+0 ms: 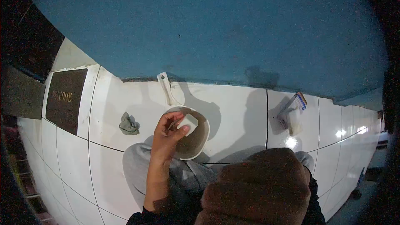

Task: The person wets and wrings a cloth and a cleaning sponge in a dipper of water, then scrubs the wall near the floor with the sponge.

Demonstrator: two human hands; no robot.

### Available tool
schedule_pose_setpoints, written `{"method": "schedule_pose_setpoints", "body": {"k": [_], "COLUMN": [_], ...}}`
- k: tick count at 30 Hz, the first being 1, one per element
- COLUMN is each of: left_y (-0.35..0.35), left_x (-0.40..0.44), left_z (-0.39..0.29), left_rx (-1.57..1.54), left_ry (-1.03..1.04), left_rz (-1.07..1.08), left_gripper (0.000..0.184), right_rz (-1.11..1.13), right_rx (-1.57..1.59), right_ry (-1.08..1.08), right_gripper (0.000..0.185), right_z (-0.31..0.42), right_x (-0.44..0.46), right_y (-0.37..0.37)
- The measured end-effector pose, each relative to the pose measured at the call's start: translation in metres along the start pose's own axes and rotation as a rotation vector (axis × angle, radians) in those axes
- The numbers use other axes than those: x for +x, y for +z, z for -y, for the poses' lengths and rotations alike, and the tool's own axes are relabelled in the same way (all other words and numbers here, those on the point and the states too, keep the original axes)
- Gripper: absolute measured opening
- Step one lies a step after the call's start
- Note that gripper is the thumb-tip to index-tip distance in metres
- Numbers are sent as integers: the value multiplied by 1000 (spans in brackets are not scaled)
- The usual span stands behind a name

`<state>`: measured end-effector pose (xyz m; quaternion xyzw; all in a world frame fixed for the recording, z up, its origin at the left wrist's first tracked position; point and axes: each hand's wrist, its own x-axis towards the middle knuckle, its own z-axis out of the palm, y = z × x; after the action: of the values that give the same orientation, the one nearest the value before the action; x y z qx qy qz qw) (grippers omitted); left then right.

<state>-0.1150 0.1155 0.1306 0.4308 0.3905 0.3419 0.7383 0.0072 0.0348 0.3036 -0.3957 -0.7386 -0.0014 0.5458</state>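
Observation:
My left hand (167, 130) is closed around a small whitish block (188, 124) with rounded corners, pinched between thumb and fingers; its exact kind is unclear. Directly beneath is a white dipper (206, 135), its long handle (164, 86) pointing toward the blue wall. The dipper's inside looks greyish brown; whether it holds water I cannot tell. A large brown, cloth-like mass (254, 187) close to the camera covers the lower middle. A dark sleeve (316, 204) shows at its right, but my right hand does not show.
A crumpled grey-green cloth (129, 124) lies on the white tiled floor left of the dipper. To the right stands a clear packet or box (293, 114) with a coloured edge. A dark WELCOME mat (66, 100) lies far left. The blue wall (216, 29) bounds the floor ahead.

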Motion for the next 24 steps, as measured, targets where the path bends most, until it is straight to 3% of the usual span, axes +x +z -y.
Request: {"method": "schedule_pose_setpoints", "body": {"k": [7,10,13,16,19,22,24], "left_y": [5,3,-4,-1,2,2,-2], "left_x": [-6,-6,-3,-4,-5,-6,-4], "left_z": [-6,-2,6,1,-3,-3,0], "left_rx": [-32,-53,-78,-117,-176,-213,-226], "left_ry": [-44,-36,-48,-69,-80,-69,-49], "left_rz": [-10,-14,-13,24,48,62,80], "left_gripper": [37,36,35,34,32,31,30], "right_rz": [-111,27,50,-94,-116,1,248], "right_rx": [136,33,43,65,44,-67,-117], "right_ry": [18,-209,-242,-130,-176,-228,85], "right_gripper": [20,21,20,21,21,21,19], "right_z": [-2,-12,-9,-2,-3,-3,-3], "right_x": [12,3,4,6,8,3,-1], "right_y": [-3,-5,-4,0,-4,-19,-30]}}
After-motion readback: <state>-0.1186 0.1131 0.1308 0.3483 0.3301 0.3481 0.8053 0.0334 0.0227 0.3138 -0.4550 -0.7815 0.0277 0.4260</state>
